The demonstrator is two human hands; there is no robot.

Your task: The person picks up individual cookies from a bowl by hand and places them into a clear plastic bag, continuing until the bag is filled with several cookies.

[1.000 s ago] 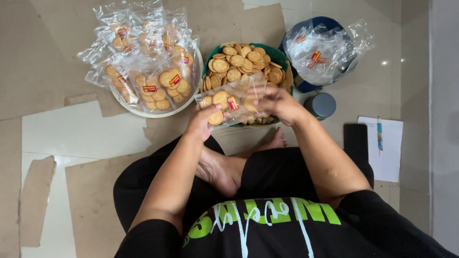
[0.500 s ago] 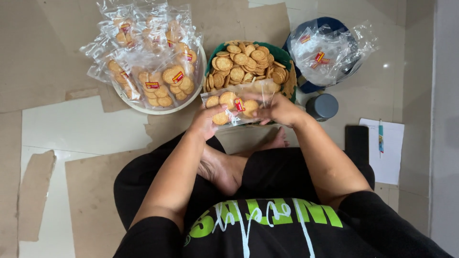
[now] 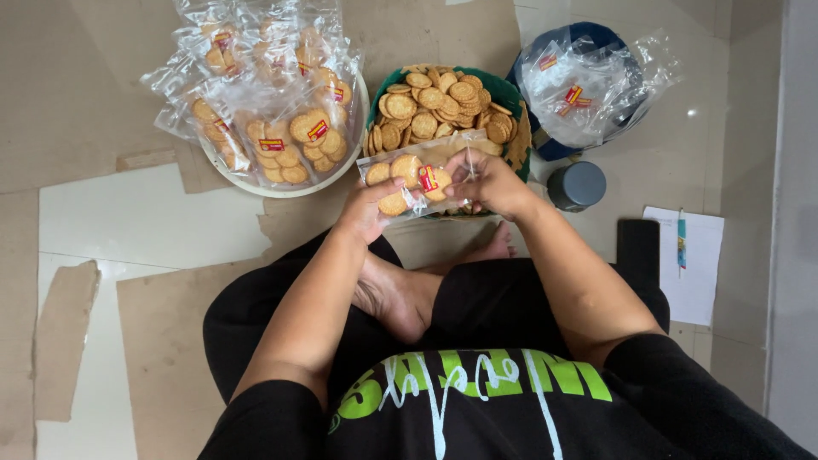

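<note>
I sit cross-legged on the floor. Both hands hold one clear plastic bag [image 3: 415, 177] with a few round biscuits and a red-and-yellow label inside. My left hand [image 3: 365, 213] grips its left end from below. My right hand [image 3: 490, 182] pinches its right end, fingers closed on the plastic. The bag hovers over the near rim of a green basket [image 3: 503, 90] piled with loose round biscuits [image 3: 434, 106].
A white basin [image 3: 294, 186] at upper left holds several filled biscuit bags [image 3: 273, 111]. A blue container [image 3: 545, 146] at upper right carries empty clear bags [image 3: 588, 85]. A grey lid [image 3: 577, 185], a black phone [image 3: 637, 252], paper [image 3: 692, 281] and a pen [image 3: 679, 241] lie right. Cardboard sheets [image 3: 170, 341] cover the floor.
The bag has dropped slightly toward me and tilted, and my right hand has shifted from the bag's top edge to pinching its right end.
</note>
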